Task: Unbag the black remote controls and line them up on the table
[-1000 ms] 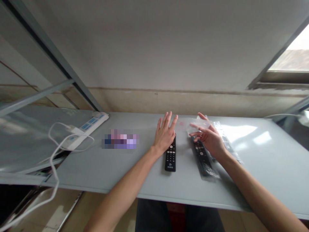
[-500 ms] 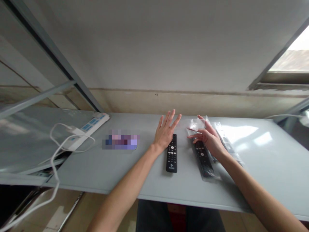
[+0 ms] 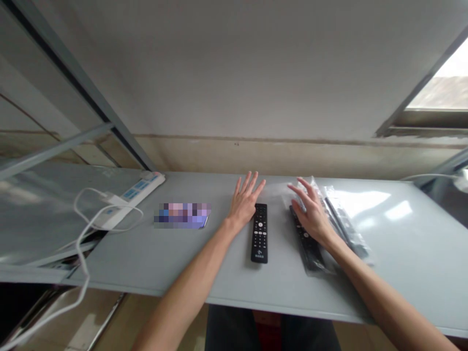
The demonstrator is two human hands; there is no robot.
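Head view: the left hand [image 3: 243, 202] is open with its fingers spread, and it holds nothing. It sits just beside a black TV remote [image 3: 259, 233], which lies bare on the table with its buttons facing up. The right hand [image 3: 310, 214] is open too, with its fingers apart and curved a little. It is over a second black remote [image 3: 309, 248] in a clear plastic bag and holds nothing that I can see. It may be just touching the bag, but from up here it is hard to tell.

Right next to that bag lies another clear bag [image 3: 345, 229] with a long dark thing inside. Both bags lie on a long gray table [image 3: 402, 273], a little tilted. Far to the left of the hands is a flat thing [image 3: 182, 215], too blurred to tell what it is. Past it, a white power strip [image 3: 133, 200] sits at the table's far left end, with a white cable [image 3: 82, 229] looping from it and hanging down over the edge.
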